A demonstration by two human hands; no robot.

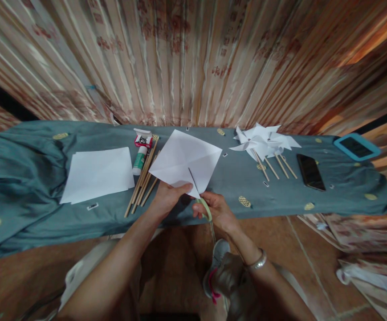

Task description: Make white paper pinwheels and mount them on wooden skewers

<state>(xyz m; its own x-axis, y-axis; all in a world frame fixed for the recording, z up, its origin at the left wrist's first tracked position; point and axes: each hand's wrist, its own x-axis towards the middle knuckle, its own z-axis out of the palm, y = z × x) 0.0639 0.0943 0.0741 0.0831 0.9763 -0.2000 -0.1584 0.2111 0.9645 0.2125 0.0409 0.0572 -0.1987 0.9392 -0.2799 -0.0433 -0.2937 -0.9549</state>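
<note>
A square sheet of white paper with crossing creases is pinched at its lower corner by my left hand, thumb on top. My right hand grips scissors with pale green handles. Their dark blade lies over the paper, pointing from the near corner toward the middle. Left of the sheet lie several thin wooden sticks, partly under the paper's left edge. Beside them are a green and white glue stick and a small open red and white box with small dark items inside.
A stack of white paper lies at the left of the cloth-covered table. Several paper pinwheels on sticks rest to the right, near a black phone and a blue-framed tablet. A pleated curtain hangs behind.
</note>
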